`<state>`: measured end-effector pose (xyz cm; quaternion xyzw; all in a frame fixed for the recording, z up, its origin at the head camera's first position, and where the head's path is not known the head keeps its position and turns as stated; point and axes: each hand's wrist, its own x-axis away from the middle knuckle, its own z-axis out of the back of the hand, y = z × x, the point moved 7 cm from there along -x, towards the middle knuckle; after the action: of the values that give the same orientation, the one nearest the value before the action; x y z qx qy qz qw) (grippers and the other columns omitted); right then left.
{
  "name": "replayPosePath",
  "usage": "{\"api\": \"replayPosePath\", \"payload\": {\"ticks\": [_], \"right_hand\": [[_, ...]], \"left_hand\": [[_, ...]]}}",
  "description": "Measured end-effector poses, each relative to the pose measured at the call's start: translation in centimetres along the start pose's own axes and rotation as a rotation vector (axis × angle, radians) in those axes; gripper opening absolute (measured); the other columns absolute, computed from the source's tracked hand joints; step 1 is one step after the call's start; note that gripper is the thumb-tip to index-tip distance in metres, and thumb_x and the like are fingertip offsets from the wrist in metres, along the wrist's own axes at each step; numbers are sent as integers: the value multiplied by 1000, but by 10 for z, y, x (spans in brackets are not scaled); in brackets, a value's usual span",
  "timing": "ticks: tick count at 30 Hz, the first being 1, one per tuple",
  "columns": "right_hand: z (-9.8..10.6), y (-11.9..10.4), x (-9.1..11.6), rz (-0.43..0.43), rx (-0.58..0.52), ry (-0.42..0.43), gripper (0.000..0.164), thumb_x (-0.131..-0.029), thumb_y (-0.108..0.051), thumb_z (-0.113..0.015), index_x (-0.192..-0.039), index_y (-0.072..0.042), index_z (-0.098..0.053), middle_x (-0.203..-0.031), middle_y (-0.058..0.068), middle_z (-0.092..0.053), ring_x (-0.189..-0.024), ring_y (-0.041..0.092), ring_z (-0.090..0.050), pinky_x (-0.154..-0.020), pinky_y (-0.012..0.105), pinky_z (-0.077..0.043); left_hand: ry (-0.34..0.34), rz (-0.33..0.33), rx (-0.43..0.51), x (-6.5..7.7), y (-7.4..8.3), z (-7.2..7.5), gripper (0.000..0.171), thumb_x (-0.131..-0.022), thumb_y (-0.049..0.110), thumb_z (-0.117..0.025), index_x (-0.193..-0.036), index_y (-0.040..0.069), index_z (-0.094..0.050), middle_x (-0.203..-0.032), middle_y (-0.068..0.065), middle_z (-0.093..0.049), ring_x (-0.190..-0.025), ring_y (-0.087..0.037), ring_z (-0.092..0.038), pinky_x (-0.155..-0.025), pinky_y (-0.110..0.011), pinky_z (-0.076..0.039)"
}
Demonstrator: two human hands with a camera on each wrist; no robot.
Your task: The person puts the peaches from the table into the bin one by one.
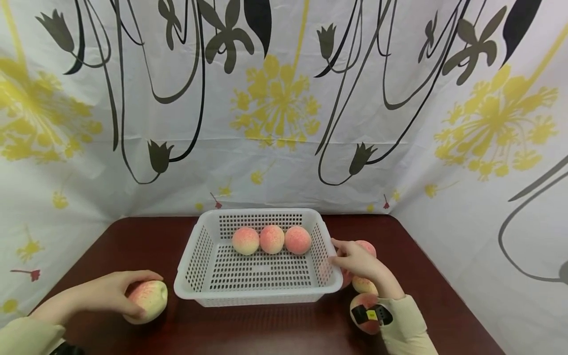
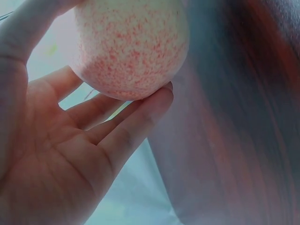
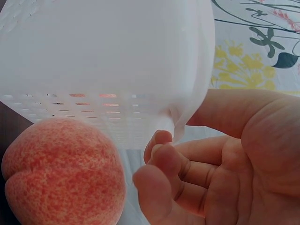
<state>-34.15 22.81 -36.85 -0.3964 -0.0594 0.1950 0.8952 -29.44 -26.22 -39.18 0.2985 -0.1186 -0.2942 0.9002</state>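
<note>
My left hand grips a pale yellow peach with red speckles, at the left of the table. In the left wrist view the thumb and fingers curve round this peach; whether it touches the table I cannot tell. A white perforated plastic basket stands in the middle, with three peaches in a row towards its far side. On the basket's right rim my right hand pinches the edge, thumb over it and fingers curled beneath, as the right wrist view shows.
Several peaches lie on the table right of the basket, partly hidden by my right arm; one reddish peach sits close beside the basket wall. Behind the dark red-brown table hangs a white curtain with flower prints.
</note>
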Motion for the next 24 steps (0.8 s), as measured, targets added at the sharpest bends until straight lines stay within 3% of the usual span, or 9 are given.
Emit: {"api": "replayPosePath", "payload": {"ticks": [6,13,20,24], "right_hand": [[1,2,-1,-11,27,14,63,-92,-16,-64,-143,10,-36,-77,3,-59,-54,15,-48,-48,27,-41],[1,1,0,-11,22,19,65,-92,-16,-65,-143,11,-36,-77,4,-59,-56,20,-51,-49,28,-41],[1,1,-1,-21,21,23,63,-92,-16,-64,-143,9,-37,-77,5,-58,-57,18,-49,-49,28,-41],[1,0,0,-21,14,26,63,-92,-15,-64,-143,10,-37,-77,5,-58,-60,24,-52,-50,28,-41]], "left_hand": [[2,7,-56,7,5,16,56,-75,26,-79,-126,15,-59,-102,9,-59,-85,-2,-50,-65,-24,-41],[57,4,-137,15,18,37,57,-72,26,-81,-124,21,-60,-100,13,-59,-84,-1,-50,-64,-24,-41],[66,-59,-72,23,33,60,56,-77,17,-78,-128,15,-56,-101,9,-61,-84,-3,-54,-63,-25,-45],[74,-43,-87,23,40,71,57,-77,17,-78,-129,14,-55,-102,5,-61,-84,-4,-55,-62,-25,-46]]}}
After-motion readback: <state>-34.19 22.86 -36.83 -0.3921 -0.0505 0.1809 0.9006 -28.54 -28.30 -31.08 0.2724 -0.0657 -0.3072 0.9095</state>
